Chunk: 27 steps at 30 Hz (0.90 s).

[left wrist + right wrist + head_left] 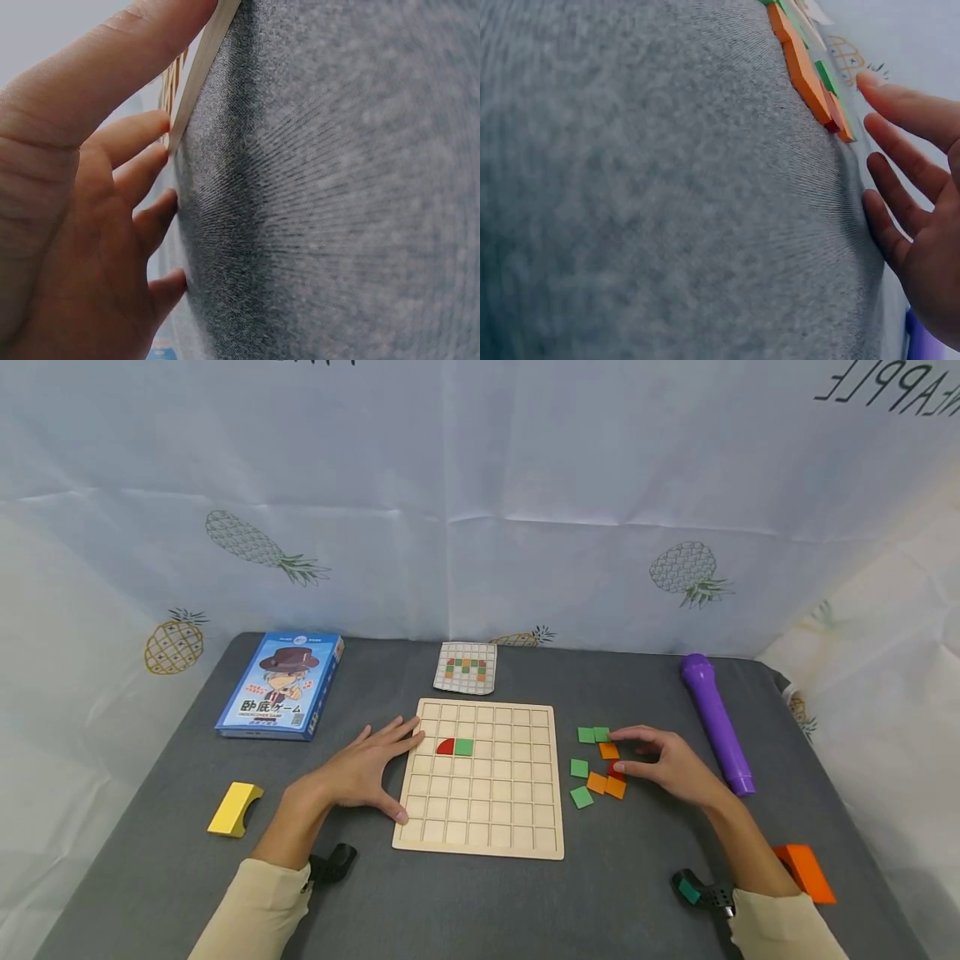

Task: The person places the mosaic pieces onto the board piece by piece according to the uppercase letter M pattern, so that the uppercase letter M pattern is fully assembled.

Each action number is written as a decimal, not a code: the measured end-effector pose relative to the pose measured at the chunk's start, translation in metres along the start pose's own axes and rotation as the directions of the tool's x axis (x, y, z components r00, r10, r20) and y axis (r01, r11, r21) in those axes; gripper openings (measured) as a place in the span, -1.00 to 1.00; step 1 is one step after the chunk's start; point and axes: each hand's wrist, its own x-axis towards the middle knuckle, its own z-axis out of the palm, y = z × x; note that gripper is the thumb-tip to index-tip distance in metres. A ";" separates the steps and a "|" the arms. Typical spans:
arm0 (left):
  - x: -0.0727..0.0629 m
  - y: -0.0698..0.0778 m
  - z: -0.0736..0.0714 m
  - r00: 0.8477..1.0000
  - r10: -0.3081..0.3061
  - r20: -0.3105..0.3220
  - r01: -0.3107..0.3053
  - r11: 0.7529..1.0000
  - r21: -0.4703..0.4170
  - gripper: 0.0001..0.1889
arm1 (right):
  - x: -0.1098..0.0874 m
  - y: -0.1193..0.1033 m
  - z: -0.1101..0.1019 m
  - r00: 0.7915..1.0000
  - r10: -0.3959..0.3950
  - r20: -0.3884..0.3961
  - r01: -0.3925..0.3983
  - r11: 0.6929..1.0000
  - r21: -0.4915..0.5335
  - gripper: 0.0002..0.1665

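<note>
A pale wooden grid board (498, 814) lies on the table. On it sit a red quarter-round tile (446, 747) and, directly to its right, a green square tile (463, 747). My left hand (363, 770) rests at the board's left edge, fingers spread, thumb near the lower corner. Right of the board, several loose tiles lie grouped: green squares (579, 768), orange squares (615, 787) and a red piece (615, 769) partly hidden by the right thumb. Over this group reaches my right hand (667, 766), thumb and index finger apart, nothing held between them.
A small pattern card (465, 681) lies behind the board. A blue game box (281, 685) and a yellow block (235, 810) are on the left. To the right are a purple microphone-shaped stick (716, 724) and an orange block (806, 874). A pineapple-print curtain (525, 468) hangs behind.
</note>
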 end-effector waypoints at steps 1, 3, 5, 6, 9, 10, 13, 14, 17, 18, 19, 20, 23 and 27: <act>0.000 0.000 0.000 1.000 -0.002 -0.001 0.002 1.000 0.001 0.30 | 0.001 0.002 0.001 1.000 -0.001 -0.005 0.001 1.000 -0.008 -0.54; 0.000 0.000 0.000 1.000 -0.003 -0.003 0.003 1.000 0.003 0.30 | 0.002 0.004 0.002 1.000 -0.005 -0.016 0.005 1.000 -0.027 -0.57; 0.000 0.000 0.000 1.000 -0.003 -0.007 0.003 1.000 0.002 0.30 | 0.003 0.006 0.003 1.000 -0.007 -0.031 0.005 0.999 -0.054 -0.59; 0.000 0.000 0.000 1.000 -0.002 -0.008 0.002 1.000 0.001 0.30 | 0.003 0.007 0.004 0.999 -0.009 -0.039 0.006 0.998 -0.070 -0.61; 0.000 0.000 0.000 1.000 -0.001 -0.010 0.001 1.000 -0.003 0.30 | 0.004 0.006 0.005 0.999 -0.012 -0.053 0.006 0.994 -0.107 -0.64; -0.001 0.001 0.000 1.000 -0.001 -0.010 0.001 1.000 -0.005 0.30 | 0.005 0.006 0.006 0.998 -0.010 -0.057 0.004 0.993 -0.115 -0.65; -0.001 0.001 0.000 1.000 0.000 -0.010 0.000 1.000 -0.006 0.30 | 0.005 0.004 0.006 0.998 -0.008 -0.059 0.000 0.991 -0.136 -0.68; -0.001 0.001 0.000 1.000 0.000 -0.011 0.000 1.000 -0.005 0.30 | 0.006 0.004 0.006 0.998 -0.006 -0.059 -0.002 0.990 -0.140 -0.68; 0.000 0.000 0.000 1.000 -0.001 -0.011 0.001 1.000 0.001 0.31 | 0.006 0.004 0.006 0.999 -0.001 -0.055 -0.007 0.989 -0.149 -0.68; 0.000 0.000 0.000 1.000 -0.001 -0.011 0.001 1.000 0.005 0.31 | 0.006 0.004 0.006 0.999 0.001 -0.052 -0.008 0.989 -0.150 -0.68; 0.000 0.000 0.000 1.000 -0.001 -0.011 0.001 1.000 0.006 0.31 | 0.006 0.004 0.006 0.999 0.004 -0.050 -0.011 0.989 -0.149 -0.68; 0.000 0.001 0.000 1.000 -0.002 -0.012 0.002 1.000 0.005 0.31 | 0.006 0.004 0.006 0.999 0.006 -0.049 -0.013 0.989 -0.145 -0.68; 0.000 0.001 0.001 1.000 -0.006 -0.010 0.006 1.000 -0.004 0.32 | 0.006 0.004 0.006 0.999 0.006 -0.047 -0.013 0.991 -0.135 -0.70; -0.001 0.002 0.000 1.000 -0.015 -0.005 0.015 1.000 -0.022 0.32 | 0.006 0.003 0.006 0.999 0.013 -0.044 -0.018 0.992 -0.122 -0.72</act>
